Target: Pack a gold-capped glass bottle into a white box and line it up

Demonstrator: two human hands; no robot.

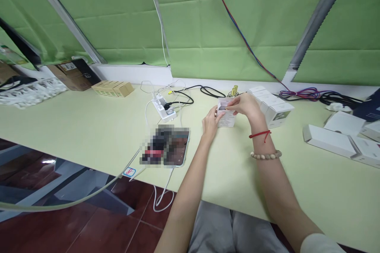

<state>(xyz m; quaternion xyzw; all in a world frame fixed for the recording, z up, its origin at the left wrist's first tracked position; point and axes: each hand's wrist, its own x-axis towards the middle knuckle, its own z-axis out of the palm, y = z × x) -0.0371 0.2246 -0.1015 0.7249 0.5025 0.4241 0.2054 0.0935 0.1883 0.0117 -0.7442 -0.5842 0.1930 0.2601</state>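
Head view: small white carton point(226, 115) stands on the pale green table point(89, 126), top flap open. Left hand point(210, 124) cups its left side, fingers loosely curled against the wall. Right hand point(246, 104) pinches the top flap from the right. Row of white boxes point(271, 104) just behind; phone point(169, 147) to the left, near a power strip point(164, 109).

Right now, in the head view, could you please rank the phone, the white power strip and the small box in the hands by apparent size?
1. phone, though it lies nearest the camera.
2. and 3. white power strip and small box held by the left hand and right hand: too alike to rank.
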